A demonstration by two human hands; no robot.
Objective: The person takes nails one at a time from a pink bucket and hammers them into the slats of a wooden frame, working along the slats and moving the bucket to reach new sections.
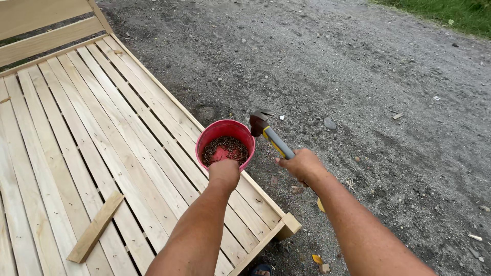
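Note:
A red plastic bowl (pixel 215 132) full of rusty nails (pixel 231 145) stands on the right edge of a slatted pale wooden frame (pixel 92 133). My left hand (pixel 223 172) reaches over the bowl's near rim, fingers curled down among the nails and hidden from view. My right hand (pixel 302 164) grips the grey-and-yellow handle of a claw hammer (pixel 266 130), whose dark head hangs just right of the bowl above the ground.
A loose short wooden slat (pixel 96 227) lies on the frame at lower left. Gravelly dirt ground (pixel 358 76) with small stones spreads to the right; grass (pixel 450 13) shows at the top right. The frame's corner block (pixel 289 225) sits near my arms.

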